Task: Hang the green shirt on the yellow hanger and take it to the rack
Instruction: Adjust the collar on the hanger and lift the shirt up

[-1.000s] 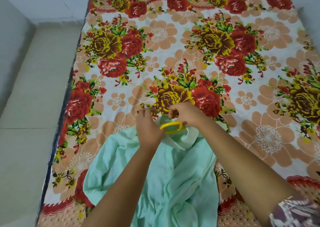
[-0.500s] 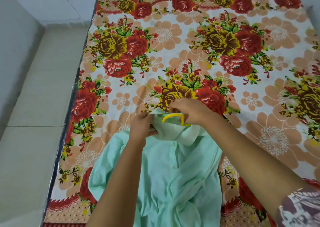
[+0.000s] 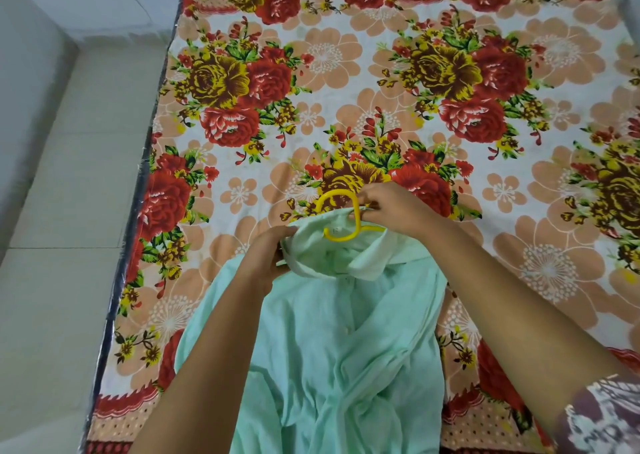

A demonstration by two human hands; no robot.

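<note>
A pale green shirt [image 3: 339, 342] lies front up on the flowered bed sheet, collar away from me. The yellow hanger [image 3: 337, 199] sits inside it; only its hook and a short piece of bar stick out of the neck opening, the rest is hidden under the cloth. My left hand [image 3: 268, 256] grips the left side of the collar. My right hand [image 3: 394, 211] pinches the hanger's neck together with the collar's back edge.
The bed [image 3: 346, 72] with its red and yellow flower sheet fills most of the view. Its left edge [image 3: 138, 218] runs beside a pale tiled floor [image 3: 62, 245]. White wall panels stand at the far left. No rack is in sight.
The hanger's hook has come further out of the neck opening and now stands above the collar. The shirt body has spread flatter, and both hands have shifted slightly along the collar.
</note>
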